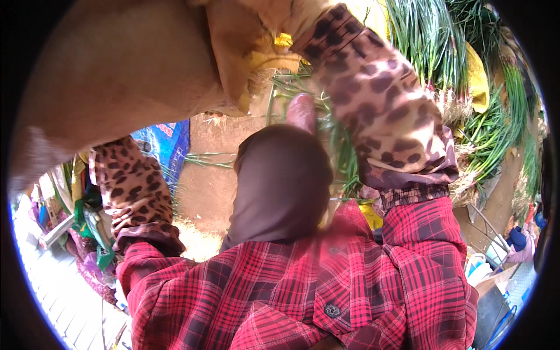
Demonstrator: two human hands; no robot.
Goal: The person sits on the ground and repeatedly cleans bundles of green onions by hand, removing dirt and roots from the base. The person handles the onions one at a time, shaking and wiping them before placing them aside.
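Note:
A large, blurred tan shape (118, 65) fills the upper left, very close to the camera. It meets the cuff of my left leopard-print sleeve cover (135, 188); whether it is my left hand or something held cannot be told. My right hand (302, 17), partly cut off by the top edge, emerges from the right sleeve cover (385, 113) beside a tan flap (234, 57). What the right fingers touch is unclear. Below, my dark-clad knee (282, 183) is bent over brown ground, with what looks like a foot tip (302, 109) beyond it. Loose green stalks (345, 153) lie beside the knee.
Bundles of spring onions (428, 48) with pale roots lie at the upper right, with more (494, 131) below them. A blue printed sack (164, 144) lies at left. Mixed cloth and plastic items (94, 232) border the left rim. Thin sticks (490, 236) stand at right.

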